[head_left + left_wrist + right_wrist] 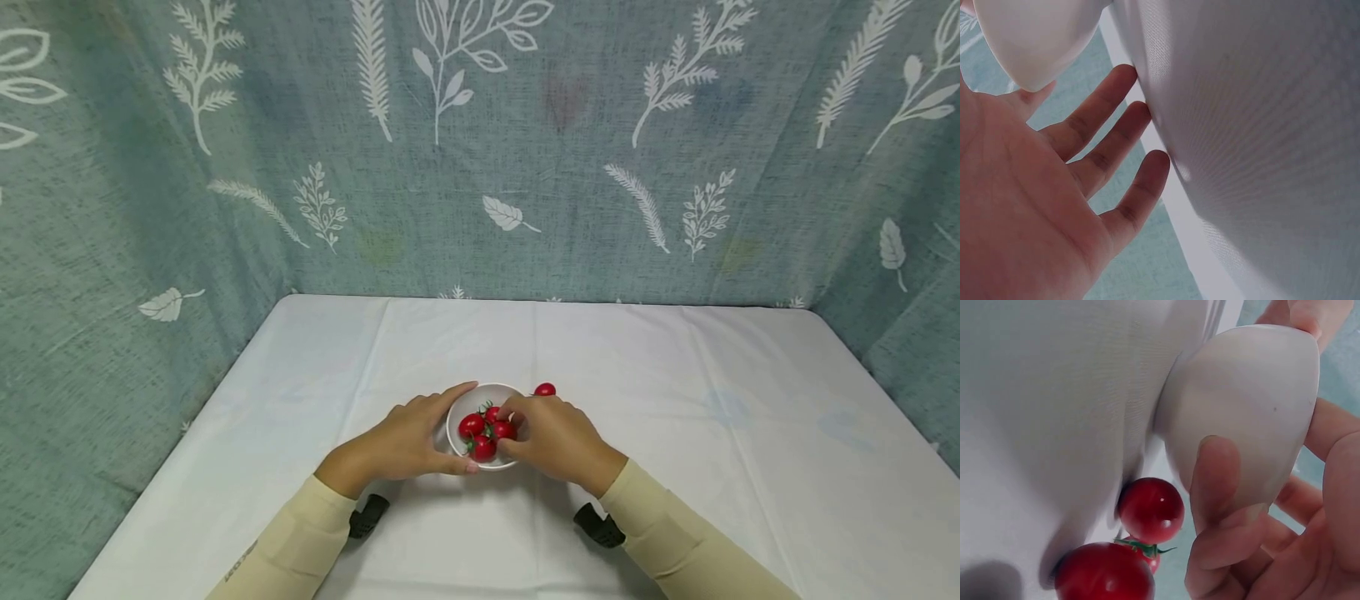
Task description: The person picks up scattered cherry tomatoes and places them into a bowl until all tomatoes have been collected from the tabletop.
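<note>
A small white bowl (pixel 480 395) with several red cherry tomatoes (pixel 472 425) in it stands on the white table. My left hand (pixel 408 437) grips the bowl's left side, thumb at the near rim and index finger at the far rim. In the left wrist view, the other fingers (pixel 1138 187) spread below the bowl (pixel 1041 37). Over the right rim, my right hand (pixel 558 437) pinches a cherry tomato (pixel 504 430) inside the bowl between thumb and fingers. Other right-hand fingers lie along the bowl's outer wall (pixel 1247 394), as the right wrist view shows.
Beyond my right hand, a loose tomato (pixel 545 389) shows on the table. In the right wrist view, a round tomato (pixel 1151 510), a closer one (pixel 1105 575) and part of a third lie beside the bowl. A leaf-patterned green curtain (pixel 487 192) hangs behind the table (pixel 637 350).
</note>
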{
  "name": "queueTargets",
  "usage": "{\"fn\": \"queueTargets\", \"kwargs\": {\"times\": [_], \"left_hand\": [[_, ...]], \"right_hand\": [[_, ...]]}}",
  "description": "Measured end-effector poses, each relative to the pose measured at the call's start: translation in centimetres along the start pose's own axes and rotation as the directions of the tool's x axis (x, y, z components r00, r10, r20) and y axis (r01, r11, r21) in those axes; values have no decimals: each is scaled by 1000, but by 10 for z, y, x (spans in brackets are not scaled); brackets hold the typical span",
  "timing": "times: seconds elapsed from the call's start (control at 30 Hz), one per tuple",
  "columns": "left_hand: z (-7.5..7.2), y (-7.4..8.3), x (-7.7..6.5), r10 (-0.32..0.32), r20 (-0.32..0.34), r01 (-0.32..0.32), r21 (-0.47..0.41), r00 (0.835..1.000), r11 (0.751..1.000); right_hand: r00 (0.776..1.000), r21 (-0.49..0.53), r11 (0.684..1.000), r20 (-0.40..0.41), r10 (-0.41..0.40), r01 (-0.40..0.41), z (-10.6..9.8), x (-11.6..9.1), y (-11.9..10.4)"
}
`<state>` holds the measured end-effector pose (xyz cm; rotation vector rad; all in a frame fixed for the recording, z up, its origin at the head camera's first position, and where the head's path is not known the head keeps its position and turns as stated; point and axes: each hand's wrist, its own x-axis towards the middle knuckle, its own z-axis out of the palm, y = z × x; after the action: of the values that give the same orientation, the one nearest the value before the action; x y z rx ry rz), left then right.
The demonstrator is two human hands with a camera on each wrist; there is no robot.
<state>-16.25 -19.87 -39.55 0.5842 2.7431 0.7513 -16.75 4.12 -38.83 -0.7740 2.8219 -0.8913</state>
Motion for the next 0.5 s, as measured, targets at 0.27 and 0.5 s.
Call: {"fn": "queueTargets", "kwargs": {"times": [0.27, 0.5], "left_hand": [[0, -1, 1, 9, -5, -9, 7, 1000, 1000], [0, -1, 1, 4, -4, -4, 4, 1000, 1000]], "right_hand": [[997, -41, 998, -55, -48, 46, -5, -7, 1], [973, -111, 986, -181, -146, 128, -13, -21, 3]]}}
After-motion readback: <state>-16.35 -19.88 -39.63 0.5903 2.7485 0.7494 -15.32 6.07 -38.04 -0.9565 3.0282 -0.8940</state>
